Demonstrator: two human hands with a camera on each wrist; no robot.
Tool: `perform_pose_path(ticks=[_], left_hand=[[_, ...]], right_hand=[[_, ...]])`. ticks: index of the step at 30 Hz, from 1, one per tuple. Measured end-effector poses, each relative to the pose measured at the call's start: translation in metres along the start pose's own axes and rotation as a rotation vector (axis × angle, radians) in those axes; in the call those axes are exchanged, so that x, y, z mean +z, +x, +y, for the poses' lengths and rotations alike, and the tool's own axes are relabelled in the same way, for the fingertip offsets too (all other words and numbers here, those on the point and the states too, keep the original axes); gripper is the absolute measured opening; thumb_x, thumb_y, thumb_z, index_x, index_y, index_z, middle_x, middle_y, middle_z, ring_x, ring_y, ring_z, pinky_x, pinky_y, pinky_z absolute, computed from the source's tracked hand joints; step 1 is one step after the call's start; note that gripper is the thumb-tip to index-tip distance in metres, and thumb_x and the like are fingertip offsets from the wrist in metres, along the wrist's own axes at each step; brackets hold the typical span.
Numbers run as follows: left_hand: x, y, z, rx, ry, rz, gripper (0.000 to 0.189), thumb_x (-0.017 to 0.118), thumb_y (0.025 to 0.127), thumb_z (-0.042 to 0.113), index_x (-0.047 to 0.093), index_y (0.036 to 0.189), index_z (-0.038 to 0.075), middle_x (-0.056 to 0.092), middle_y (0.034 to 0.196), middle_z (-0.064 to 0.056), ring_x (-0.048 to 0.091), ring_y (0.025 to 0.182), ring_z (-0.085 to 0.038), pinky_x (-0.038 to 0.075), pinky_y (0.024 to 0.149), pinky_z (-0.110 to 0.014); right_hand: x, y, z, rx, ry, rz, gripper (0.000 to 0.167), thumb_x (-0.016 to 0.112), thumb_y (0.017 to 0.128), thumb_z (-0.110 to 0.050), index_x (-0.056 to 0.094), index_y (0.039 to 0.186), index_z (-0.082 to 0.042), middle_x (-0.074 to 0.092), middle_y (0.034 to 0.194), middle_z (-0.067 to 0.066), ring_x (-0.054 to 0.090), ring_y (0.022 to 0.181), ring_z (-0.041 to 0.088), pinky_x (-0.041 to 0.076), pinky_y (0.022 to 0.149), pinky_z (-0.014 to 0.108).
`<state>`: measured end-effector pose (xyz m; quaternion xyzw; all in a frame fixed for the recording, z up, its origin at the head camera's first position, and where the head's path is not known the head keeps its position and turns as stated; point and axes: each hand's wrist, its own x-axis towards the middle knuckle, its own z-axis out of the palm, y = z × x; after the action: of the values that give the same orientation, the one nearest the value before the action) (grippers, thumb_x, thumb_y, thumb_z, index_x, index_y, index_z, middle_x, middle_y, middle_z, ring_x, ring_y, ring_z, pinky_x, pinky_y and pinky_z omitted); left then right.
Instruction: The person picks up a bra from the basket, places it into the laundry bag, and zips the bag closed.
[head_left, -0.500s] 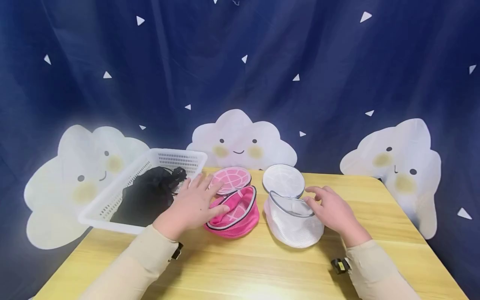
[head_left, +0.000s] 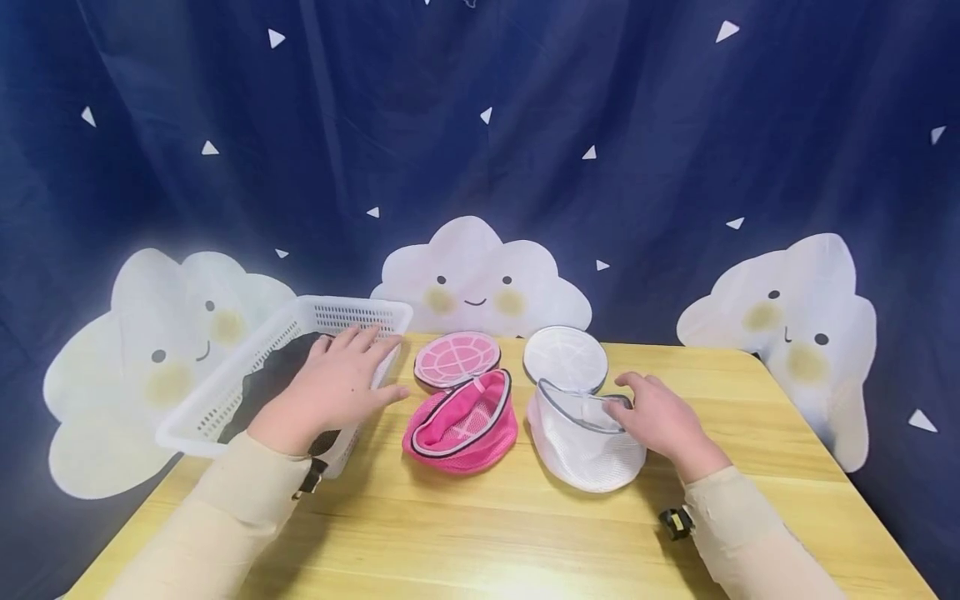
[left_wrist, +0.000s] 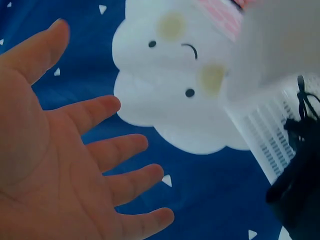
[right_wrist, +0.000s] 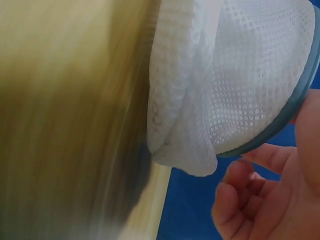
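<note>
The white mesh bag (head_left: 585, 458) sat on the wooden table (head_left: 480, 533), its mouth gaping within a grey rim. The right hand (head_left: 667, 425) was at the right end of that mouth, thumb reaching over the rim and forefinger near its outer side, so that the edge of the bag ran between the two. The hand's other fingers were loosely bent. Whether thumb and forefinger truly pinched the rim or only touched it, I could not tell; the body of the bag lay to the left of the hand. A round white panel (head_left: 566, 354) lay flat just behind the bag.

To the left, near it but apart, the pink mesh bag (head_left: 468, 454) also gaped upward, with a round pink panel (head_left: 457, 358) behind it.

Farther left, the left hand (head_left: 326, 400) was above the white slotted basket (head_left: 337, 307), its fingers straight and spread, the thumb pointing toward the pink bag; it had hold of nothing. Beneath it, partly hidden by it, a black cloth bundle (head_left: 262, 383) lay in the basket, and the left wrist view showed dark cords on it.

Behind the table hung a dark blue curtain (head_left: 450, 117) with white triangles and smiling clouds (head_left: 480, 271).
</note>
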<state>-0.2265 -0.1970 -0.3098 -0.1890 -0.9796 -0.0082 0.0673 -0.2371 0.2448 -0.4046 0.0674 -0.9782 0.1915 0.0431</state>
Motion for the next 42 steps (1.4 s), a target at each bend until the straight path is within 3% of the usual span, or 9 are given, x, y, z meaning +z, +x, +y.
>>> perform_pose_path(ticks=[6, 14, 21, 28, 31, 38, 42], left_hand=[[-0.005, -0.002, -0.018, 0.010, 0.004, -0.007, 0.082, 0.068, 0.087, 0.057, 0.044, 0.153, 0.014, 0.038, 0.156, -0.022, 0.028, 0.144, -0.047, 0.020, 0.108, -0.073], [0.005, 0.012, -0.050, -0.006, 0.023, -0.038, 0.091, 0.084, 0.075, 0.046, 0.046, 0.151, 0.011, 0.040, 0.153, -0.025, 0.031, 0.141, -0.048, 0.022, 0.108, -0.072], [0.015, 0.025, -0.077, 0.031, -0.001, -0.108, 0.093, 0.088, 0.070, 0.039, 0.049, 0.146, 0.003, 0.045, 0.149, -0.026, 0.034, 0.138, -0.051, 0.026, 0.107, -0.072], [0.019, 0.024, -0.105, 0.060, 0.009, -0.167, 0.088, 0.088, 0.062, 0.020, 0.054, 0.140, 0.000, 0.048, 0.146, -0.026, 0.039, 0.136, -0.049, 0.036, 0.105, -0.064], [0.021, 0.021, -0.118, 0.035, 0.013, -0.199, 0.085, 0.088, 0.060, 0.017, 0.057, 0.138, 0.001, 0.053, 0.140, -0.026, 0.046, 0.130, -0.049, 0.042, 0.100, -0.063], [0.025, 0.025, -0.136, -0.048, -0.062, -0.325, 0.077, 0.084, 0.065, 0.005, 0.054, 0.135, -0.005, 0.063, 0.124, -0.028, 0.061, 0.110, -0.046, 0.047, 0.093, -0.058], [0.024, 0.029, -0.139, -0.072, -0.074, -0.381, 0.069, 0.082, 0.066, 0.004, 0.058, 0.131, -0.004, 0.066, 0.118, -0.024, 0.062, 0.104, -0.040, 0.048, 0.091, -0.056]], right_hand=[[0.002, 0.001, 0.006, 0.028, 0.013, -0.096, 0.061, 0.065, 0.094, -0.041, 0.055, 0.135, 0.003, 0.063, 0.124, 0.027, 0.059, 0.114, 0.043, 0.048, 0.089, 0.058], [0.001, 0.005, 0.016, 0.078, 0.033, -0.167, 0.062, 0.071, 0.089, -0.029, 0.052, 0.137, 0.004, 0.066, 0.119, 0.024, 0.062, 0.105, 0.041, 0.048, 0.088, 0.058], [0.006, 0.008, 0.022, 0.081, 0.050, -0.151, 0.055, 0.064, 0.085, -0.011, 0.052, 0.136, 0.006, 0.066, 0.113, 0.022, 0.061, 0.095, 0.033, 0.050, 0.084, 0.052], [0.009, 0.001, 0.021, 0.099, 0.109, -0.133, 0.045, 0.060, 0.083, -0.012, 0.058, 0.125, 0.006, 0.066, 0.103, 0.016, 0.059, 0.087, 0.030, 0.050, 0.076, 0.046], [0.012, -0.003, 0.021, 0.064, 0.121, -0.115, 0.038, 0.059, 0.083, -0.012, 0.061, 0.117, 0.004, 0.066, 0.097, 0.013, 0.058, 0.084, 0.029, 0.049, 0.073, 0.043], [0.012, -0.010, 0.029, 0.040, 0.277, -0.094, 0.011, 0.057, 0.090, -0.011, 0.057, 0.097, -0.003, 0.060, 0.084, 0.008, 0.055, 0.070, 0.022, 0.048, 0.056, 0.036], [0.012, -0.008, 0.035, -0.003, 0.287, -0.052, 0.016, 0.064, 0.092, -0.019, 0.055, 0.089, -0.006, 0.057, 0.079, 0.005, 0.052, 0.070, 0.020, 0.044, 0.059, 0.035]])
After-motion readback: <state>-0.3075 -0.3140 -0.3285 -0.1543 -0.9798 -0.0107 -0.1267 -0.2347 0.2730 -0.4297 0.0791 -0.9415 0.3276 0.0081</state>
